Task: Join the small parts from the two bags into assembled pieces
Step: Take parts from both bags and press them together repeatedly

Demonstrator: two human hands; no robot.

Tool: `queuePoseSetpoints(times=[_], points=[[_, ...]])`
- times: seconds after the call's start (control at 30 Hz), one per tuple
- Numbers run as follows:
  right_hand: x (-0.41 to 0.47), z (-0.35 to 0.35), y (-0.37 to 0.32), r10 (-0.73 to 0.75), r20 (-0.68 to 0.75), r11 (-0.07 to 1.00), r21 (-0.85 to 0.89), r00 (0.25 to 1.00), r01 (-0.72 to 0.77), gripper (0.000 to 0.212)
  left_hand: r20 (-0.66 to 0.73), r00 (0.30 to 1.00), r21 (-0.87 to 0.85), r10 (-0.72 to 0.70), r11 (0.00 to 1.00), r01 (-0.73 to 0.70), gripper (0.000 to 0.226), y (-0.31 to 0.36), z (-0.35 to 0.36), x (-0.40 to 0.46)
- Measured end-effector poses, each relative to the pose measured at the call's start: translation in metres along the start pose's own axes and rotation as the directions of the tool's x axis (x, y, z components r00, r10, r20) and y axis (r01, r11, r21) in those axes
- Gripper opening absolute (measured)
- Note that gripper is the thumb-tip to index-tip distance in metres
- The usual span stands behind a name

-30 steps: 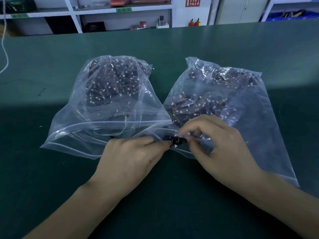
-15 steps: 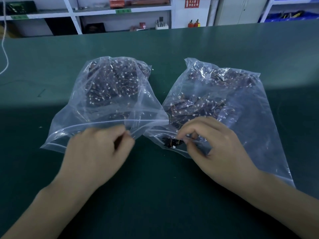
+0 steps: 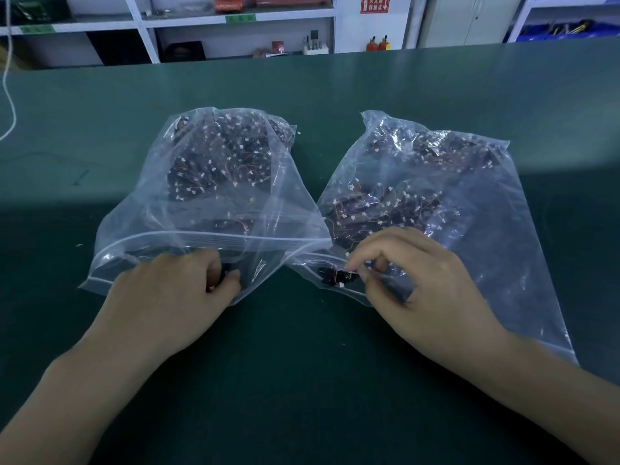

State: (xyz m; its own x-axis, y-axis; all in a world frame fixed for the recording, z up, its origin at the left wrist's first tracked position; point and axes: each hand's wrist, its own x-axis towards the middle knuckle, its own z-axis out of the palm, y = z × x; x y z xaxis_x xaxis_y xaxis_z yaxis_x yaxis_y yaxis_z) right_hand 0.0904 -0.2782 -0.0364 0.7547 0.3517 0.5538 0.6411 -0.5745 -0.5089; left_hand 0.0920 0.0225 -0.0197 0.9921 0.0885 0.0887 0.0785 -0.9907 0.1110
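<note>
Two clear zip bags lie side by side on the green table, both full of small dark parts with white connectors and thin wires. My left hand (image 3: 174, 297) rests at the mouth of the left bag (image 3: 214, 182), fingers curled around a small dark part (image 3: 224, 276). My right hand (image 3: 416, 283) is at the mouth of the right bag (image 3: 436, 196), thumb and forefinger pinching a small dark wired part (image 3: 337, 278) that lies just inside the bag's opening.
The green table (image 3: 302, 380) stretches far back to white shelving (image 3: 235, 25) with boxes and tools. A white cord (image 3: 8, 95) hangs at the far left. Blue bins (image 3: 567, 28) stand at the back right.
My left hand left the part that both hands held at the right bag, moved left to the left bag's mouth, and closed on a part there. My right hand stayed pinching its part.
</note>
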Motion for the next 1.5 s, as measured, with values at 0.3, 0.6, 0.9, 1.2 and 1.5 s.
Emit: queuePoseSetpoints(times=[0.3, 0.6, 0.9, 1.2, 1.5], points=[[0.001, -0.002, -0.005, 0.023, 0.024, 0.999, -0.043, 0.999, -0.022, 0.029, -0.212, 0.961, -0.061, 0.179, 0.979, -0.196, 0.024, 0.015, -0.006, -0.009], [0.001, -0.002, -0.010, -0.007, 0.038, 0.995, 0.099, 0.999, 0.003, 0.024, -0.413, 0.751, -0.327, 0.514, 0.686, -0.650, 0.027, 0.040, -0.004, -0.030], [0.003, 0.003, -0.009, -0.075, 0.046, 0.983, 0.174, 0.996, 0.065, 0.021, -0.365, 0.754, -0.424, 0.546, 0.624, -0.657, 0.023, 0.054, 0.003, -0.037], [0.002, 0.003, -0.008, -0.078, 0.058, 0.989, 0.132, 0.995, 0.070, 0.021, -0.449, 0.763, -0.431, 0.466, 0.635, -0.641, 0.018, 0.056, 0.003, -0.038], [0.001, 0.003, -0.010, -0.107, 0.051, 0.978, 0.184, 0.993, 0.096, 0.007, -0.465, 0.768, -0.448, 0.440, 0.631, -0.633, 0.019, 0.056, 0.006, -0.039]])
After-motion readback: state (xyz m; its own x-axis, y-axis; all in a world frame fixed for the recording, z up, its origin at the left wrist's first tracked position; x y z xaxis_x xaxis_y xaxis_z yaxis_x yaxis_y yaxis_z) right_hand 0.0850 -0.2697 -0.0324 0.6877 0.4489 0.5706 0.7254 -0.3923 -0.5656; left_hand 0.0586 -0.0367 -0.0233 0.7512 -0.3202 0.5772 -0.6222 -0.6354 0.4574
